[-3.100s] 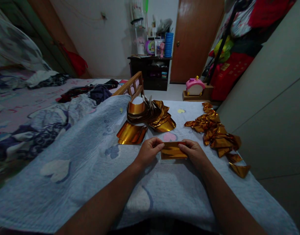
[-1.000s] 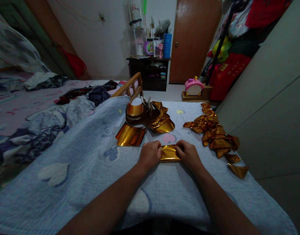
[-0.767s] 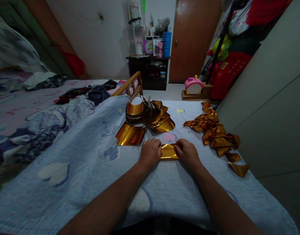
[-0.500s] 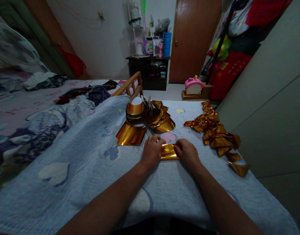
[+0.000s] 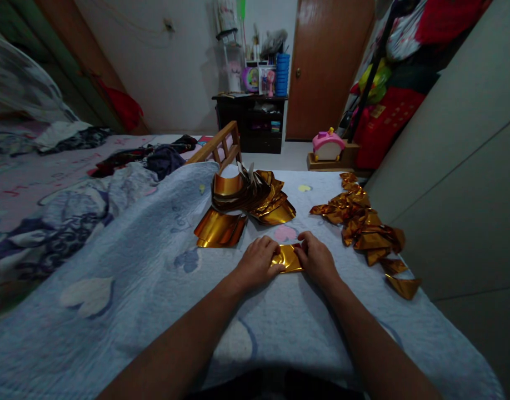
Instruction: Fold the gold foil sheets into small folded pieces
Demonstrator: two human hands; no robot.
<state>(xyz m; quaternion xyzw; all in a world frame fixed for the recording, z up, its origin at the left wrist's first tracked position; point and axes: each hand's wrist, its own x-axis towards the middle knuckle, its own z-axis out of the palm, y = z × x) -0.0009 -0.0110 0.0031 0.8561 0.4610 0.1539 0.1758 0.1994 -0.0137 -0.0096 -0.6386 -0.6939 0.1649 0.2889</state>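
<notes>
A small folded sheet of gold foil paper point(image 5: 287, 259) lies on the light blue quilt point(image 5: 163, 311) between my two hands. My left hand point(image 5: 258, 261) grips its left end, fingers curled and thumb along the near edge. At the right end, my right hand point(image 5: 316, 260) pinches the foil with its thumb and a finger. Just beyond my hands sits a stack of loose gold foil sheets point(image 5: 221, 228), fanned and bent. To the right is a heap of folded gold foil pieces point(image 5: 367, 230), with one boat-shaped piece point(image 5: 404, 286) nearest me.
A wooden rail point(image 5: 217, 145) rises behind the stack. Rumpled clothes point(image 5: 130, 178) cover the bed on the left. A pink toy point(image 5: 328, 145) stands beyond the quilt's far edge, and a pale cabinet point(image 5: 455, 183) borders the right side.
My left thumb has come down to the foil's near edge, and the left hand lies flatter. The foil's near edge now looks slightly tilted. My right hand keeps its place at the right end.
</notes>
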